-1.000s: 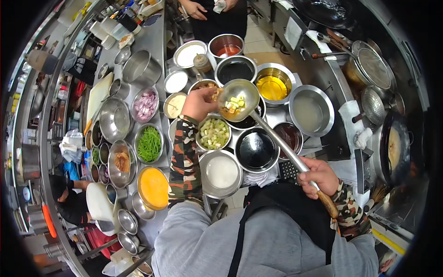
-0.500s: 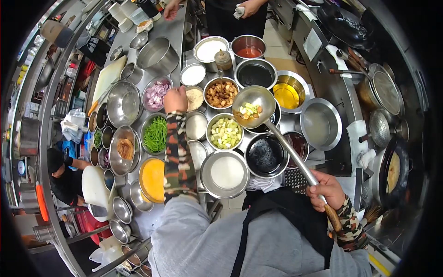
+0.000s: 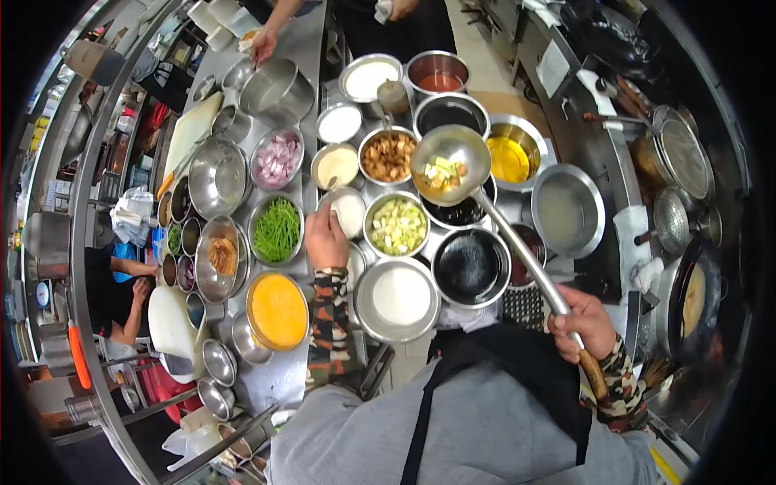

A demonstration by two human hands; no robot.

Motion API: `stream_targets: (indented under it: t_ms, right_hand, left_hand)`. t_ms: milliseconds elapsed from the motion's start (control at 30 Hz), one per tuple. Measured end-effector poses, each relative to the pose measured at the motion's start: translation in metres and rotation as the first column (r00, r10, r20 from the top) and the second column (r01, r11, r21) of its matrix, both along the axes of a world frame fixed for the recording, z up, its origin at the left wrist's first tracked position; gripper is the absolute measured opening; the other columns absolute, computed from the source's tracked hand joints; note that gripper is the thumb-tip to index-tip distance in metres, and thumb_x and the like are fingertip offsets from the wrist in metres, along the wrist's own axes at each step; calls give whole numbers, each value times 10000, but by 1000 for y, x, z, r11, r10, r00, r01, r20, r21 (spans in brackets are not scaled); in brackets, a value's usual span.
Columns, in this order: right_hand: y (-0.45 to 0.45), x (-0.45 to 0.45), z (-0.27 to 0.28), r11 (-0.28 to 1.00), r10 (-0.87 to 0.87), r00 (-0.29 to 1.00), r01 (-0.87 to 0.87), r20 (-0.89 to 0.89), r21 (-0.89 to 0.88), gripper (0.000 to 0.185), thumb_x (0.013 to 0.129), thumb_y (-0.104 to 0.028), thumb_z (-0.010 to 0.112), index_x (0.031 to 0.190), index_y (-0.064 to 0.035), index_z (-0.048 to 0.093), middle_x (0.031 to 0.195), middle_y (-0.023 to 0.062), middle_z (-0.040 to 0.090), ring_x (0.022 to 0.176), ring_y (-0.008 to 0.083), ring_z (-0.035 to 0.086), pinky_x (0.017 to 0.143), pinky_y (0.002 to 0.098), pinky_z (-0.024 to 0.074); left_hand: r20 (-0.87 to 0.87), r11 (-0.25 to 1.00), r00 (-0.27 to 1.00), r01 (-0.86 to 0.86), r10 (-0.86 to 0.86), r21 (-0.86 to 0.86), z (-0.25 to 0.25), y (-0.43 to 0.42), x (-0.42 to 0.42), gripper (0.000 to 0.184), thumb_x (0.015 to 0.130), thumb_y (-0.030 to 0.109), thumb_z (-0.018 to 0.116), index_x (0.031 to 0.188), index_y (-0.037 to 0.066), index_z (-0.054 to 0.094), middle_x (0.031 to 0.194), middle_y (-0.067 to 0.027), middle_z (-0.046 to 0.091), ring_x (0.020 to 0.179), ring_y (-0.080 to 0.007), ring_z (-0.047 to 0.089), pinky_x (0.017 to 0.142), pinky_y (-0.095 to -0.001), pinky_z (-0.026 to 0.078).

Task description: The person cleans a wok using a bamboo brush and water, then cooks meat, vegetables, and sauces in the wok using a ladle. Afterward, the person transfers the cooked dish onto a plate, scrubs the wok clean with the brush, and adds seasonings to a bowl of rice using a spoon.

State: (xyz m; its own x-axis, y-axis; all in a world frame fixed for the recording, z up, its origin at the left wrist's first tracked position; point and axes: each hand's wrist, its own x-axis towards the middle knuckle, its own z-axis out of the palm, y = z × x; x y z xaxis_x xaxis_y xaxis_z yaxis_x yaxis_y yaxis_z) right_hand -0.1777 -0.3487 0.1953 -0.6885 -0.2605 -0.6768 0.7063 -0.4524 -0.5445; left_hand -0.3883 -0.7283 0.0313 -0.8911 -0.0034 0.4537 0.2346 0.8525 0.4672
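My right hand (image 3: 584, 322) grips the wooden-ended handle of a large metal ladle (image 3: 453, 162). Chopped pale-green and brown pieces lie in its bowl, which hangs over the dark sauce pots (image 3: 451, 115). My left hand (image 3: 327, 241) is at the rim of a bowl of white powder (image 3: 347, 212), fingers drawn together; what they hold, if anything, is hard to make out. Close by are a bowl of cream-coloured powder (image 3: 335, 167), diced green vegetable (image 3: 397, 225), browned chunks (image 3: 388, 157), and cut green strips (image 3: 276, 230).
Chopped purple onion (image 3: 277, 162) and a pot of orange liquid (image 3: 277, 311) stand on the left counter. A pot of white granules (image 3: 398, 293) is in front of me, yellow oil (image 3: 511, 158) farther right. A co-worker's hand (image 3: 264, 44) reaches near a deep steel pot (image 3: 277, 93).
My left hand has moved from beside the onion bowl back toward me, to the white powder bowl. The ladle stays nearly in place. A co-worker's hand has come down toward the steel pot.
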Motion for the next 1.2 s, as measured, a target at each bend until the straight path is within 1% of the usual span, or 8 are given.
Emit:
stream_targets:
  t_ms: [100,167,233,500,567,967,1033,1200]
  right_hand:
    - [1,-4,-1,1000,19,1000,-19,-7,-21,647,856,-7,548,1448,-79,296,679,53,476,406,101,436,348,254,377]
    - [1,-5,1,999,40,999,-40,1,7,665,859,-5,545,1462,-88,275,682,52,479,406,98,428,351,254,378]
    - [2,-5,0,999,23,1000,-23,9,-33,679,862,-3,540,1472,-95,257,670,46,473,409,97,425,356,253,382]
    - [-5,-15,2,1000,5,1000,-5,18,-26,631,870,12,521,1454,-90,305,658,47,480,421,97,432,361,258,388]
    - [-6,-16,0,999,-5,1000,5,7,-34,626,872,14,515,1453,-89,306,659,47,480,421,96,432,362,256,385]
    - [-9,-9,-3,998,-63,998,63,-1,10,631,836,-9,563,1424,-59,340,634,60,484,382,98,418,328,246,364]
    - [-10,-10,-1,998,-65,998,65,4,11,635,835,-10,564,1426,-61,338,633,59,483,383,97,419,328,246,365]
    - [-12,-10,-2,997,-70,997,69,20,21,647,831,-15,569,1431,-68,333,636,56,484,385,95,423,329,244,367]
  left_hand:
    - [-267,978,961,-12,69,209,38,19,-10,249,919,137,550,1094,-15,643,859,-170,585,791,-325,571,737,-387,465]
    - [-262,946,962,8,81,323,37,17,0,244,913,135,543,1084,-18,630,910,-212,596,851,-370,573,761,-430,461]
    - [112,997,991,-72,73,-7,-14,-7,-2,236,905,138,561,1074,-8,634,923,-204,605,843,-366,578,744,-432,463]
    - [-68,894,995,-30,67,447,-10,36,-115,238,896,202,556,969,17,687,809,-161,650,766,-315,628,710,-391,487]
    - [-72,941,997,-15,41,338,-19,40,-139,291,908,219,551,1011,-21,680,805,-140,680,704,-210,669,664,-314,515]
    - [-9,953,1000,-23,27,304,-45,46,-149,263,897,191,537,973,-9,689,833,-154,678,732,-291,645,694,-374,500]
    - [198,650,979,-125,-40,750,-46,43,-152,261,912,133,515,1001,-76,643,787,-112,665,623,-200,618,603,-293,495]
    - [246,124,964,-233,-102,965,-41,28,-163,241,885,12,477,1043,-159,540,764,-155,609,558,-161,571,494,-274,505]
